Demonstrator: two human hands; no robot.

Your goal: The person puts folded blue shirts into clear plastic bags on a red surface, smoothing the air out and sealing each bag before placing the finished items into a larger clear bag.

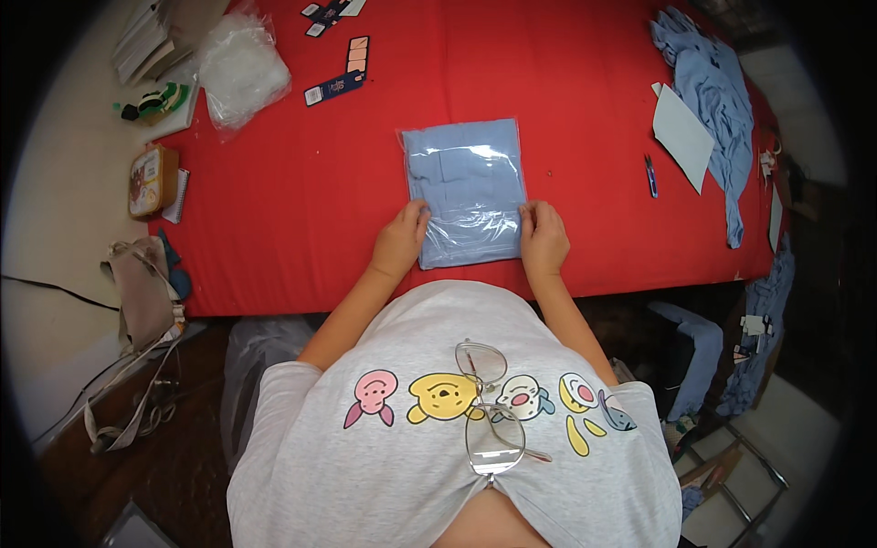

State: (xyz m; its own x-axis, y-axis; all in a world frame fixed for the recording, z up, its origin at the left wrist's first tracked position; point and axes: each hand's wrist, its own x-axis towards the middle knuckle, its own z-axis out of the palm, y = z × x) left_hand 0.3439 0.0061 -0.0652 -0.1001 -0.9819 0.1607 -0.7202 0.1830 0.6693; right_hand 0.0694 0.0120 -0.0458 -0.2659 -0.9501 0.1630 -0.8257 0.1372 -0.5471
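Note:
A folded blue garment in a clear plastic bag (470,187) lies flat near the front edge of the red-covered table. My left hand (400,239) pinches the bag's left side towards its lower part, thumb and fingers together at the plastic. On the opposite side, my right hand (543,236) grips the bag's edge at about the same height, fingers curled. Light glares off the plastic in white streaks across the garment.
Clear plastic bags (242,68) lie at the far left, with dark printed tags (334,88) beside them. At right are blue thread snips (650,175), white card (683,137) and a loose blue garment (717,100). A yellow tin (153,181) stands by the left edge.

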